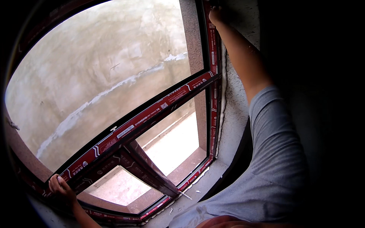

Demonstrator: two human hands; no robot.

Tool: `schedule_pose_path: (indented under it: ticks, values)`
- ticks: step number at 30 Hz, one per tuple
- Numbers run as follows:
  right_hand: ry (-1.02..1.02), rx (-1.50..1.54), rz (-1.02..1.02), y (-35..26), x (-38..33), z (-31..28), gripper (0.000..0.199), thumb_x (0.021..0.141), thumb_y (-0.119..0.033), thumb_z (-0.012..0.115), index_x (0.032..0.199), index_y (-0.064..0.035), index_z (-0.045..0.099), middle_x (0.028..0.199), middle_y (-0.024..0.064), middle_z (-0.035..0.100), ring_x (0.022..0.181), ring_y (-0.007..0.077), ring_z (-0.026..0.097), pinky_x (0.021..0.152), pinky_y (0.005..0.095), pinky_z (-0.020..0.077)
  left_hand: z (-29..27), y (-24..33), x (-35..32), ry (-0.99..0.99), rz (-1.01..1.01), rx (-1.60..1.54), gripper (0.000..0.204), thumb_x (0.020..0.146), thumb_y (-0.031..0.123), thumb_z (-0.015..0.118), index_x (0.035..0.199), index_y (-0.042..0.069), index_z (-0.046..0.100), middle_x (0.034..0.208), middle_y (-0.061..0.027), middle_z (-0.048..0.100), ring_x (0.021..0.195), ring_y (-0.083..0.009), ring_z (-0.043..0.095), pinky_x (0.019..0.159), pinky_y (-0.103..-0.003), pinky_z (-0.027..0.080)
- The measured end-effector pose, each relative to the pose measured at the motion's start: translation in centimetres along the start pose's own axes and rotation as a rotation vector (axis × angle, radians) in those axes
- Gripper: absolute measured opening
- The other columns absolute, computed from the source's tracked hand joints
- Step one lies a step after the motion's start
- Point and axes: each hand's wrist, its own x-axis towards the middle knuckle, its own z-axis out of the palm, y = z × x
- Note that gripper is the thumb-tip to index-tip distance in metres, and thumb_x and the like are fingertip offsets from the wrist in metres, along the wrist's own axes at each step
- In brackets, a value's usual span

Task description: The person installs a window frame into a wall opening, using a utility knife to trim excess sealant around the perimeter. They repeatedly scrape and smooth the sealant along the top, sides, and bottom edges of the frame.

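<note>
A window frame (150, 116) wrapped in dark red printed film fills the middle of the head view. My left hand (61, 189) is at the lower left, its fingers bent over the left end of the crossbar. At the top, my right arm reaches up along the frame's right side. My right hand (215, 16) is beside the upper right upright, and its fingers are lost in shadow. Above the crossbar is a large pane (106, 72). Below it, a short post (150, 167) divides the lower part into two openings.
Hardened pale foam (223, 102) runs along the right joint between frame and wall (237, 110). Small white scraps (185, 195) lie on the sill (213, 176). Outside stands a rough plastered wall with a pale streak. My grey sleeve covers the lower right.
</note>
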Motion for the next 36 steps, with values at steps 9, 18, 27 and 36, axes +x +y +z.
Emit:
schedule_pose_path:
  ticks: [9, 18, 27, 36]
  values:
    - [-0.040, -0.130, -0.032, 3.4, 0.0, 1.3, 0.043, 0.104, -0.027, 0.040, 0.126, -0.0012, 0.068, 0.128, 0.0220, 0.068, 0.122, 0.0397, 0.062, 0.103, 0.0515, 0.0502, 0.2, -0.4, 0.6, -0.075, -0.005, 0.003, 0.037, 0.105, 0.027, 0.043, 0.105, -0.005, 0.061, 0.105, -0.0230, 0.064, 0.103, -0.0431, 0.059, 0.096, -0.052, 0.045]
    - [-0.132, 0.158, 0.338, 5.2, -25.4, -8.4, 0.044, 0.102, -0.032, 0.050, 0.126, 0.0006, 0.068, 0.110, 0.0280, 0.071, 0.106, 0.0465, 0.068, 0.091, 0.0513, 0.0541, 0.9, -1.4, 0.1, -0.028, 0.023, -0.017, 0.035, 0.106, 0.025, 0.046, 0.106, -0.005, 0.064, 0.102, -0.0231, 0.066, 0.098, -0.0426, 0.062, 0.092, -0.050, 0.047]
    - [-0.335, 0.211, 0.620, 9.9, -51.8, -13.1, 0.045, 0.104, -0.027, 0.047, 0.139, -0.0014, 0.059, 0.106, 0.0294, 0.071, 0.103, 0.0489, 0.067, 0.088, 0.0520, 0.0530, 0.0, 4.1, 2.3, -0.232, -0.101, -0.175, 0.044, 0.109, 0.030, 0.045, 0.133, -0.004, 0.059, 0.130, -0.0243, 0.064, 0.120, -0.0387, 0.061, 0.103, -0.045, 0.048]
    - [-0.575, 0.196, 0.906, 15.3, -70.6, -15.3, 0.054, 0.105, -0.029, 0.048, 0.150, 0.0011, 0.049, 0.135, 0.0298, 0.063, 0.123, 0.0416, 0.064, 0.106, 0.0411, 0.0486, 2.9, 22.2, 3.8, -0.206, 0.201, -0.132, 0.042, 0.107, 0.034, 0.049, 0.113, -0.003, 0.066, 0.105, -0.0237, 0.067, 0.098, -0.0418, 0.064, 0.087, -0.049, 0.050]
